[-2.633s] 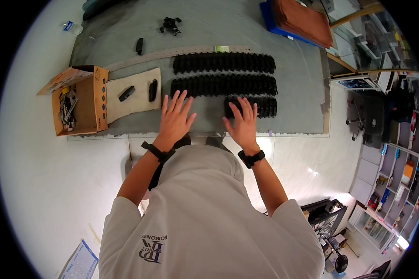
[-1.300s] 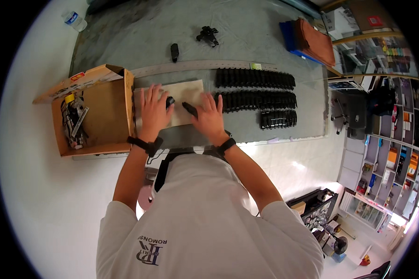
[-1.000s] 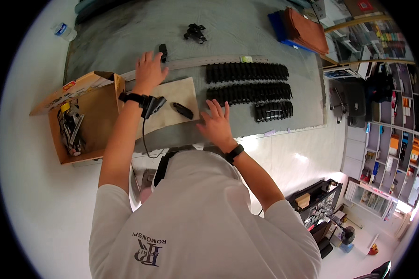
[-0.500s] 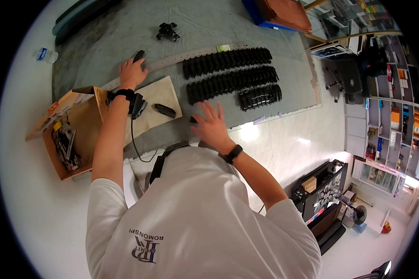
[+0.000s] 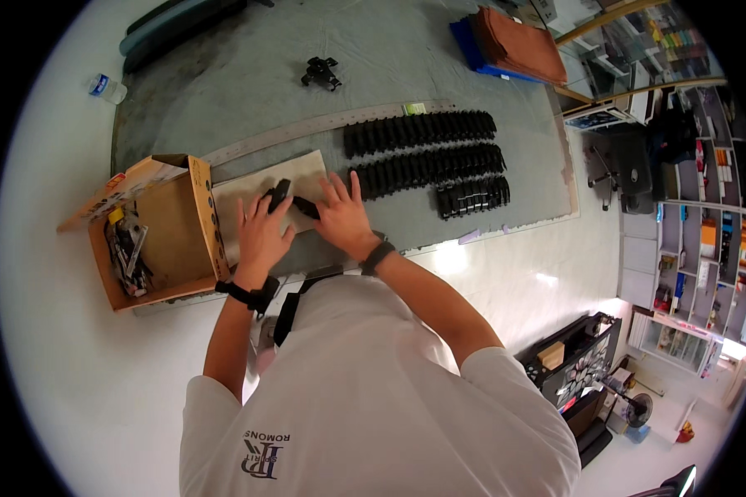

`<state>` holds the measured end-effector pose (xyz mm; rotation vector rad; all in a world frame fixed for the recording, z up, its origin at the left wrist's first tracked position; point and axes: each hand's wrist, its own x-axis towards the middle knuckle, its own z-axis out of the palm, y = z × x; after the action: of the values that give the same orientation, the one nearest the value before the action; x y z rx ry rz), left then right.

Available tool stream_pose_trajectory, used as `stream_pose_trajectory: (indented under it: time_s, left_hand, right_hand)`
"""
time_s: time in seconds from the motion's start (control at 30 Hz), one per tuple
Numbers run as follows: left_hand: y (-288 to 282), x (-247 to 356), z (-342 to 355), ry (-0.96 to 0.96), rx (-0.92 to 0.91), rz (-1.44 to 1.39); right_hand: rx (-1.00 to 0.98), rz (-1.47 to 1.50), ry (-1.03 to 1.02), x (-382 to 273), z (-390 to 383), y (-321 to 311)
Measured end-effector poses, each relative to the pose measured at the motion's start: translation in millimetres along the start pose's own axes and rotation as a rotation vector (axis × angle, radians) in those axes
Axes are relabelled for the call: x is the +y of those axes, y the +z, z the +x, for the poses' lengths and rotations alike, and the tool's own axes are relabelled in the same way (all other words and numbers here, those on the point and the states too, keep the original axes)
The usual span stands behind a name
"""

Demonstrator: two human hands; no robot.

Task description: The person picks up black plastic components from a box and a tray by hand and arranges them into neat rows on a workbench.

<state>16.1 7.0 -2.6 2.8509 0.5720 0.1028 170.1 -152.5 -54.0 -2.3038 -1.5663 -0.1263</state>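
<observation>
My left hand [image 5: 261, 240] is over the cream board [image 5: 228, 192], its fingertips closed on a small, elongated black part [image 5: 281, 194]. Close by on the right, my right hand [image 5: 346, 219] grips another dark elongated part [image 5: 307, 207] at the thumb side, while some of its other fingers stretch out. The two parts' ends lie near each other; whether they touch I cannot tell. Fingers partly cover what is on the board, so the oval black piece there cannot be made out separately. Several black parts stand in neat rows [image 5: 427, 166] to the right.
An open cardboard box [image 5: 210, 219] with tools [image 5: 128, 257] inside stands at the left. A long metal ruler [image 5: 257, 142] crosses behind the board. Farther back are a black clustered object [image 5: 320, 73], a water bottle [image 5: 108, 88] and a brown folded stack [image 5: 518, 45].
My left hand has come back from beyond the ruler to the board with a black part. My right hand has shifted left, bringing its dark part toward the left hand's one.
</observation>
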Motion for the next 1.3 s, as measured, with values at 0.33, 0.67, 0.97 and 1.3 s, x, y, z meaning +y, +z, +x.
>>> stream_pose_trajectory:
  time_s: [0.33, 0.67, 0.97, 1.3]
  left_hand:
    - [13, 24, -17, -0.044, 0.062, -0.052]
    - [0, 58, 17, 0.3, 0.095, -0.442]
    - [11, 102, 35, 0.508, 0.021, -0.572]
    - [33, 159, 39, 0.508, -0.043, -0.532]
  right_hand:
    - [0.0, 0.105, 0.116, 10, -8, -39]
    - [0.017, 0.461, 0.22, 36, -75, -107]
    - [-0.007, 0.465, 0.264, 67, -117, -145]
    - [-0.021, 0.391, 0.184, 114, -156, -154]
